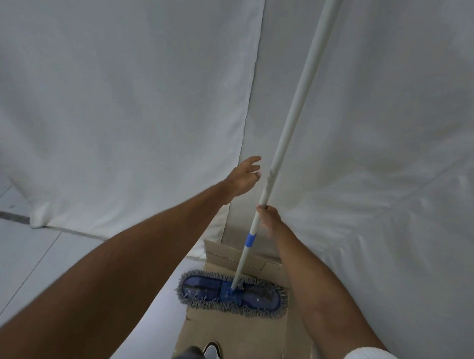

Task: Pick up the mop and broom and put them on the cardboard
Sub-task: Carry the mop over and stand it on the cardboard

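A broad white fabric sheet [126, 95] hangs as the backdrop, with pale grey floor tiles [26, 252] to the left of the flattened brown cardboard [238, 335] on the floor. On that cardboard rests the flat blue mop head with its grey fringe [232, 290], its left end overhanging the cardboard's edge. The long pale grey mop pole with a blue band [286, 132] rises from it, leaning toward the sheet. The right hand [269, 218] is wrapped around the pole just above the blue band; the left hand [244, 177] hovers beside the pole higher up, fingers spread, touching nothing. The broom is not in view. To finish this step well, the head likely wants nudging rightward, fully onto the cardboard, with the pole steadied before release so it does not topple. No brand, label or writing is legible.
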The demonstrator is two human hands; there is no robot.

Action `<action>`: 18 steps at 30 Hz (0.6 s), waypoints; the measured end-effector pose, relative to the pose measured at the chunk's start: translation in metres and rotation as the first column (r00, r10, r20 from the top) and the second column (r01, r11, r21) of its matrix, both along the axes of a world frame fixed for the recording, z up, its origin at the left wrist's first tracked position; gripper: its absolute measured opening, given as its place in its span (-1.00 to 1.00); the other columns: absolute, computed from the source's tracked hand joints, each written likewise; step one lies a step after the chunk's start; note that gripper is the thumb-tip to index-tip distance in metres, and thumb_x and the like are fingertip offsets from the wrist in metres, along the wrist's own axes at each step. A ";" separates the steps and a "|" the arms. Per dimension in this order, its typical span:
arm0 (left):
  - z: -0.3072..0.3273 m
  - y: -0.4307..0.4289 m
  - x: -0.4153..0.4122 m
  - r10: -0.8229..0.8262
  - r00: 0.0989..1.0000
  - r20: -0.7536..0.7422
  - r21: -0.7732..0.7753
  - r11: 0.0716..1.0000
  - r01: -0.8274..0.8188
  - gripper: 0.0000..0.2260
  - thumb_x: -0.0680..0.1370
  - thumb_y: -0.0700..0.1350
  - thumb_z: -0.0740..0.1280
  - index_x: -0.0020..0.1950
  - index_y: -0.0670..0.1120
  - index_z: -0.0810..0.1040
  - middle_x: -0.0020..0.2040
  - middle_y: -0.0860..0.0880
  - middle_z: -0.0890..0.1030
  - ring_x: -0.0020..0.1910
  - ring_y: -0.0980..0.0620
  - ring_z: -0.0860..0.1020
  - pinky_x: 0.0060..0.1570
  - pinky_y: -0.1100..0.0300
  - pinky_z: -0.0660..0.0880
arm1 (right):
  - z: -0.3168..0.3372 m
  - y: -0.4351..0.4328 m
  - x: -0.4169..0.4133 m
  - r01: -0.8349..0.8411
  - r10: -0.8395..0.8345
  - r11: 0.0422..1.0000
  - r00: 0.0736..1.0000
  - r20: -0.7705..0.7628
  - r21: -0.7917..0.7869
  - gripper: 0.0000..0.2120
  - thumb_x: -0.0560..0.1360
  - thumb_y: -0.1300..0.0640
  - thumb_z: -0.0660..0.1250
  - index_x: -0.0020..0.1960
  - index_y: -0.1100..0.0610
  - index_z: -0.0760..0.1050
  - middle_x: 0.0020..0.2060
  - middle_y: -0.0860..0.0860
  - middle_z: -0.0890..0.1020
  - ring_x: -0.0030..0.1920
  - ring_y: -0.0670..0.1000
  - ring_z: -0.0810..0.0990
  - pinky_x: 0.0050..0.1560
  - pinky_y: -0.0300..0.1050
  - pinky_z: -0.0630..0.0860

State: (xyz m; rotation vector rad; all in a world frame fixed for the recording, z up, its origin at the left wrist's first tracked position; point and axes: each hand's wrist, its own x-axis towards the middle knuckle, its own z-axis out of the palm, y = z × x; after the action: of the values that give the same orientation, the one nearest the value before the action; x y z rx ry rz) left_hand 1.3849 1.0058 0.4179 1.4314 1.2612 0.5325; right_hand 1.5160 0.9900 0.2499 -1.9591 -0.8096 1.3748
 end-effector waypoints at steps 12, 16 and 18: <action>0.030 -0.047 -0.149 0.370 0.699 -0.612 0.615 0.779 0.125 -0.42 0.64 0.21 -0.04 0.61 0.00 0.02 0.63 -0.05 0.04 0.61 -0.02 -0.02 0.56 -0.12 -0.16 | 0.102 -0.045 -0.155 -0.281 -0.069 0.754 0.865 0.497 0.594 -0.29 0.55 -0.27 0.14 0.58 -0.02 0.00 0.61 0.02 -0.01 0.59 0.02 0.03 0.46 0.06 0.19; 0.084 -0.075 -0.247 0.595 0.506 -0.625 0.745 0.647 0.160 -0.41 0.62 0.23 -0.06 0.61 0.01 0.04 0.63 -0.06 0.05 0.61 -0.04 -0.01 0.56 -0.14 -0.12 | 0.169 -0.038 -0.212 -0.523 -0.015 0.570 0.765 0.644 0.634 -0.29 0.55 -0.30 0.11 0.58 -0.08 -0.05 0.61 -0.02 -0.09 0.60 0.02 -0.09 0.50 0.10 0.11; 0.118 -0.102 -0.305 0.714 0.396 -0.577 0.804 0.583 0.119 -0.41 0.62 0.23 -0.03 0.60 0.00 0.07 0.62 -0.06 0.09 0.61 -0.05 0.03 0.56 -0.15 -0.10 | 0.207 -0.040 -0.253 -0.599 -0.014 0.477 0.727 0.687 0.643 -0.29 0.55 -0.28 0.12 0.58 -0.08 -0.06 0.61 -0.02 -0.09 0.60 0.04 -0.10 0.51 0.12 0.10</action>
State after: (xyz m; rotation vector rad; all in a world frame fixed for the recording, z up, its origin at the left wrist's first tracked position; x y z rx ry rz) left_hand 1.0800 0.9035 0.5356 2.3604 2.4622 0.6508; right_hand 1.2629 0.9501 0.4567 -1.4044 -1.8297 0.2168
